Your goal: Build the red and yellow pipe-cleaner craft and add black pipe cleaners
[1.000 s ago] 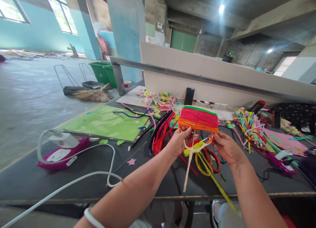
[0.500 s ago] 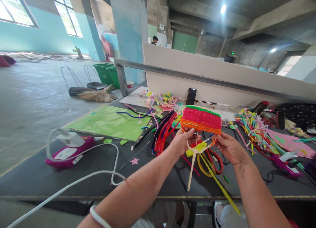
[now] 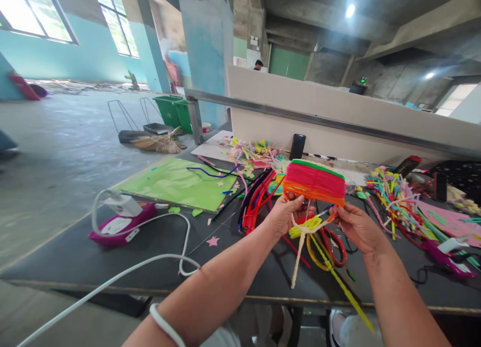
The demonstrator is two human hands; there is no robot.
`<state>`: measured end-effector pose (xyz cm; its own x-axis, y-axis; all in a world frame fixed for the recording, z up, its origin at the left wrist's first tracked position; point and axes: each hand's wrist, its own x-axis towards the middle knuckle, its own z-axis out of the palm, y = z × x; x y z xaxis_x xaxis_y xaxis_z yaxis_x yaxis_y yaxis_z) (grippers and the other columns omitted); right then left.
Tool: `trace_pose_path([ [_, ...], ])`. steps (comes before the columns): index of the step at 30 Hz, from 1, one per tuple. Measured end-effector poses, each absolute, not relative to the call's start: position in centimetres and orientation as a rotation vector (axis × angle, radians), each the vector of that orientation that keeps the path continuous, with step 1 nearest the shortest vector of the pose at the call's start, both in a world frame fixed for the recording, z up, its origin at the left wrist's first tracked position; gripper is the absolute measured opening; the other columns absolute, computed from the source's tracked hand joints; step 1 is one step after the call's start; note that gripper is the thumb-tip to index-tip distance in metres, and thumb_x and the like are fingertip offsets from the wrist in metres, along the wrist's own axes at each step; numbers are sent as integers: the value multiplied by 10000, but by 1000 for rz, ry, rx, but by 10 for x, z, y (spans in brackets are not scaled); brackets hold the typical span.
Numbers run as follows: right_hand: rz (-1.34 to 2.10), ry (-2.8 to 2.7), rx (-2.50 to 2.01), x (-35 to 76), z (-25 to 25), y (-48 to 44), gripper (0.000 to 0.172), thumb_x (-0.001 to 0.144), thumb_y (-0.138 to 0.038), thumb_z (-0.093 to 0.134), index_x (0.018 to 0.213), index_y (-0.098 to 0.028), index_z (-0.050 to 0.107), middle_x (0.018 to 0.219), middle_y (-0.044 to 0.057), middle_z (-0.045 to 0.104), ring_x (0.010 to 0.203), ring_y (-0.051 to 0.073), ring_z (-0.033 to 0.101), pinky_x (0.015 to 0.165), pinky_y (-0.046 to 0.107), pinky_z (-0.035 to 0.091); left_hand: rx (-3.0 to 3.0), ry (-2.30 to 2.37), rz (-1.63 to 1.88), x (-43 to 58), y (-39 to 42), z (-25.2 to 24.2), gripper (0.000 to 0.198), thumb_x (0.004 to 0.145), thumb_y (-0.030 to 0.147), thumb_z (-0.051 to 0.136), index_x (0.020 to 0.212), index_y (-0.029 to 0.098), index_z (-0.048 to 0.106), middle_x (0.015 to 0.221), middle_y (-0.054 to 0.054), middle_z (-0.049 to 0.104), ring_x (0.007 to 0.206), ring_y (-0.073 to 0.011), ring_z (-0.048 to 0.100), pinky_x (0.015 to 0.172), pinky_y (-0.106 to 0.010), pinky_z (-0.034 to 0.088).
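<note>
I hold up a woven pipe-cleaner piece (image 3: 314, 181) with green, pink and orange bands, just above the black table (image 3: 112, 256). My left hand (image 3: 286, 214) pinches its lower left corner, fingers closed. At the lower right corner my right hand (image 3: 355, 226) pinches an orange pipe-cleaner end. A cream pipe cleaner (image 3: 298, 254) and a yellow one (image 3: 340, 284) hang down from the piece between my hands. Red and yellow looped pipe cleaners (image 3: 326, 246) lie on the table under my hands.
A bundle of red, black and blue pipe cleaners (image 3: 255, 201) lies left of my hands, a green sheet (image 3: 176, 184) farther left. A pink power strip (image 3: 120, 224) with white cable sits at left. Mixed pipe cleaners (image 3: 394, 201) spread right. A phone (image 3: 297, 146) leans on the white partition.
The view has shifted, so everything sits slightly to the right in the picture. My hands keep the same grip on the woven piece. A person has appeared behind the partition.
</note>
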<state>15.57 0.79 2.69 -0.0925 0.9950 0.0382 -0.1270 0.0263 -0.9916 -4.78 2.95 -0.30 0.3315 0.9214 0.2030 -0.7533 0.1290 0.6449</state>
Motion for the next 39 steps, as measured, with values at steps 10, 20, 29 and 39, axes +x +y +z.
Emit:
trace_pose_path([
  [10, 957, -1460, -1253, 163, 25, 10, 318, 667, -462, 713, 789, -174, 655, 655, -18, 596, 576, 111, 494, 560, 234, 384, 740, 281, 1307, -53, 38, 1, 247, 706, 254, 730, 868, 109, 613, 790, -65, 684, 661, -171, 675, 643, -281, 556],
  [20, 514, -2210, -1792, 157, 11, 2, 276, 744, -419, 570, 606, -198, 663, 571, -2, 622, 537, 122, 517, 486, 228, 284, 340, 210, 1848, -109, 83, 15, 201, 874, 334, 530, 919, 156, 613, 935, -65, 677, 956, -152, 640, 846, -276, 520],
  [29, 232, -2407, -1977, 124, 0, -7, 129, 664, -216, 580, 591, -222, 686, 652, 32, 666, 584, 155, 572, 501, 246, 287, 131, 404, 1811, -130, 97, 6, 167, 865, 292, 533, 953, 151, 549, 956, -92, 596, 1014, -156, 602, 911, -281, 491],
  [39, 301, -1751, -1825, 147, 36, -6, 207, 718, -360, 534, 593, -200, 574, 520, -13, 570, 538, 142, 520, 529, 239, 334, 554, 291, 1310, -84, 65, 3, 249, 760, 77, 562, 1007, 97, 588, 1040, -165, 644, 989, -236, 642, 902, -377, 489],
])
